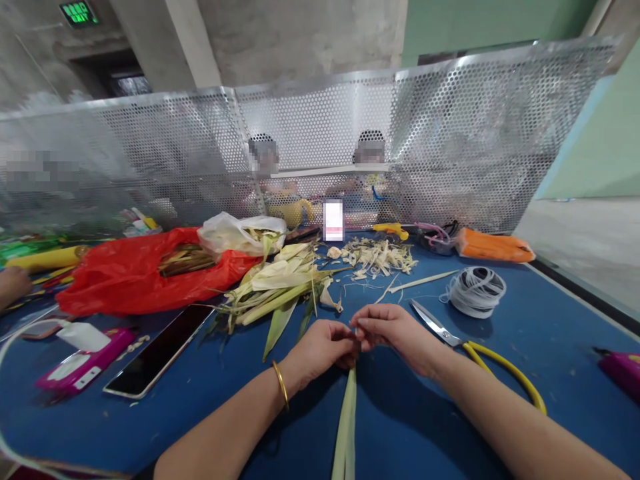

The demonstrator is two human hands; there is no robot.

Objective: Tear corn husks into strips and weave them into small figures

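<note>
My left hand (327, 348), with a gold bangle on its wrist, is closed on the top end of a long pale green corn husk strip (345, 420). The strip hangs down from the fingers toward the near table edge. Close beside it, my right hand (383, 327) pinches at the same end with fingertips together; what lies between them is too small to make out. Scissors (447, 337) with yellow handles lie by my right forearm, partly behind it. A pile of corn husks (275, 283) sits beyond my left hand.
On the blue table (200, 427) are a red plastic bag (130, 277), a phone (160, 350), a magenta power strip (83, 367), a ball of white cord (477, 292), husk scraps (380, 257) and an orange packet (495, 245). A perforated metal screen (320, 120) stands behind. Another person's hand (13, 287) is at far left.
</note>
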